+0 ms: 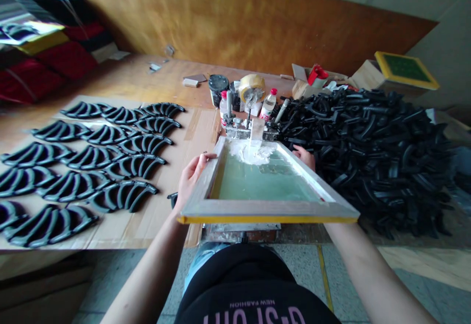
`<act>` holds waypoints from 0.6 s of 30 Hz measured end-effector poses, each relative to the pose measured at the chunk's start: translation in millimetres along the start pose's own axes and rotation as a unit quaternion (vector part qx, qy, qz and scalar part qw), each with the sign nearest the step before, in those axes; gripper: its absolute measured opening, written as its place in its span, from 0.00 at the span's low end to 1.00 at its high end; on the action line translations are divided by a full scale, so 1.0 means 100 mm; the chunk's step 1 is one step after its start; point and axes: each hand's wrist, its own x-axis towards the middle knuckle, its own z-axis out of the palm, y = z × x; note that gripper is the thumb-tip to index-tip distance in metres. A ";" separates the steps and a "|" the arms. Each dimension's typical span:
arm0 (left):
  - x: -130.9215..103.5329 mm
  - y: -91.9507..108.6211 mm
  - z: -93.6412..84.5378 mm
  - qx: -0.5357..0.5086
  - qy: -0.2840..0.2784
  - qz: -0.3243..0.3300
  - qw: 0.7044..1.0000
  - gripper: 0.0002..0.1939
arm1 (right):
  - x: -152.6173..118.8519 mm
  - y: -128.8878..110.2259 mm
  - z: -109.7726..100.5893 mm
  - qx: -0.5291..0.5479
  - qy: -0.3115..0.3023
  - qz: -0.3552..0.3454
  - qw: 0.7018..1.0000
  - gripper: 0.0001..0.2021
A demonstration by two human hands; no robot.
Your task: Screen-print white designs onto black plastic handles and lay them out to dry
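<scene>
A printing screen with a pale metal frame (257, 208) and green mesh slants up towards me at the middle of the bench. White paste (253, 153) lies on the mesh at its far end, beside a clamp fixture (235, 132). My left hand (192, 176) is closed on the frame's left side, with something black just under its wrist. On the right side, my right hand (304, 157) is at the frame's outer edge, its fingers partly hidden. What the right hand holds, if anything, is not clear.
Rows of black curved parts (77, 186) lie on cardboard (191, 167) at the left. A large heap of black parts (386, 152) covers the right. Behind the screen are bottles (268, 104), a tape roll (251, 87) and a dark tub (218, 89).
</scene>
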 end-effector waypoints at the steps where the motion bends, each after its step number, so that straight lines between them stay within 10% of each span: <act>1: -0.06 -0.07 -0.04 0.021 -0.008 -0.015 1.000 0.28 | 0.06 -0.01 -0.04 0.011 0.014 0.036 0.999 0.21; 5: -0.23 -0.52 -0.12 0.059 -0.041 -0.105 0.992 0.29 | 0.28 -0.46 -0.02 0.043 0.057 -0.026 0.997 0.29; 10: -0.24 -1.04 -0.09 0.072 -0.046 -0.165 0.983 0.39 | 0.43 -1.13 0.19 -0.041 -0.042 -0.122 0.991 0.22; 18: -0.22 -1.15 -0.07 0.140 -0.037 -0.166 0.976 0.35 | 0.24 -1.24 0.29 -0.133 -0.145 -0.115 0.974 0.05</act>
